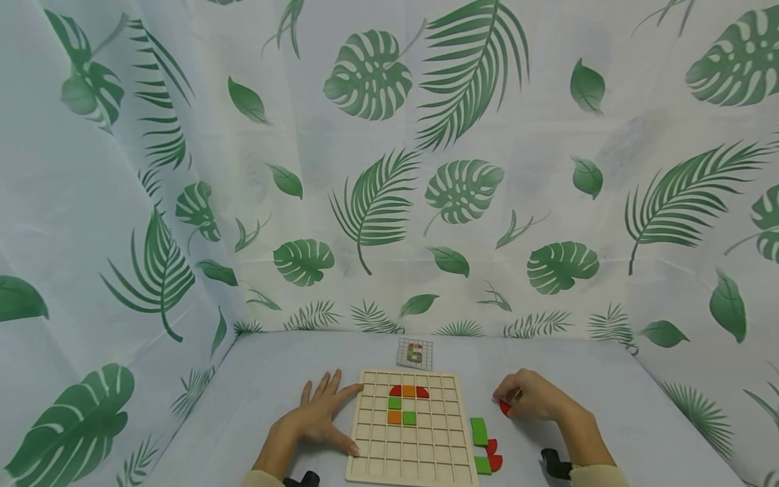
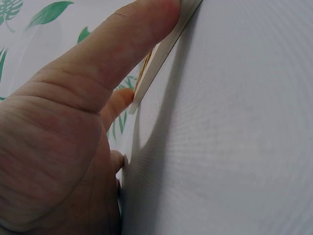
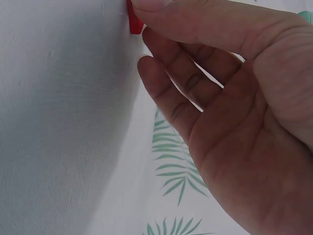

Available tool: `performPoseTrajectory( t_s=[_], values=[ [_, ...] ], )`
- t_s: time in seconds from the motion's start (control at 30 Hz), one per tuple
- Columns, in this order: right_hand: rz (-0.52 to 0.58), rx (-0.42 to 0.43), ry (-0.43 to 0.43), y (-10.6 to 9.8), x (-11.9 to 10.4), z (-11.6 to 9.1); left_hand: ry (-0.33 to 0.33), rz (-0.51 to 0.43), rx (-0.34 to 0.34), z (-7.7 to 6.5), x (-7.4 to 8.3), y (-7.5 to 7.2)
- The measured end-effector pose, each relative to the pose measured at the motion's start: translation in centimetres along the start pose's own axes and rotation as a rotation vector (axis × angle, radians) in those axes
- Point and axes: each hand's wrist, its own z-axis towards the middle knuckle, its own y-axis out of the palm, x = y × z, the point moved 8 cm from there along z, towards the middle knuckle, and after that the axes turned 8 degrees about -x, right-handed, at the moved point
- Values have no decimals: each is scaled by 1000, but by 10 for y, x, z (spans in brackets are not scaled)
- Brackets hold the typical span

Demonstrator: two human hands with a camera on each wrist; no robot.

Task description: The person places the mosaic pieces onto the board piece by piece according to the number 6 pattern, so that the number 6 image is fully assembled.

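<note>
My left hand has its fingers spread, with thumb and index fingertip touching the left edge of a wooden grid board. In the left wrist view, the thumb lies against the board's side. Red quarter-round tiles, orange square tiles and green square tiles sit in the upper-middle cells. Right of the board, my right hand pinches a red rounded tile at the tabletop. The right wrist view shows this tile by the thumb tip, partly hidden; the other fingers are loosely bent.
Loose green tiles and red rounded tiles lie along the board's right edge. Behind the board is a small card with a gridded, coloured figure like a 6. A leaf-print curtain borders the white table.
</note>
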Motion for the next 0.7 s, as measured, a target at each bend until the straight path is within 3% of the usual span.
performPoseTrajectory(
  t_s=[0.5, 0.7],
  values=[
    [-7, 45, 113, 3, 4, 0, 10, -1, -4, 1, 0, 0],
    [-28, 49, 96, 3, 1, 0, 12, -6, 1, -1, 2, -1]
  ],
)
